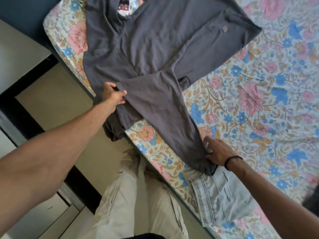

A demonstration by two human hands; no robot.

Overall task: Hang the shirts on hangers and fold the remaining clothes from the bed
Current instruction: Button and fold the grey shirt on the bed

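- The left hand (113, 94) pinches a fold edge of the grey garment (155, 49), thumb on top and fingers curled under the cloth, near the bed's edge.
- The right hand (217, 152) grips the far end of the same folded-over panel (160, 109), fingers curled on its hem; a dark band sits on that wrist.
- The hands are well apart, one at each end of the panel. Its long axis runs straight from the left hand to the right hand, roughly along the near side of the bed (259, 83).
- The rest of the garment lies spread flat beyond both hands, up and away from the left hand, with one corner drooping over the bed's edge below that hand.
- The next fold probably carries this panel away from the person onto the flat body; the left hand is nearer that body, so the right has farther to travel.
- Just below the right wrist lie light jeans (219, 199), touching the panel's end.
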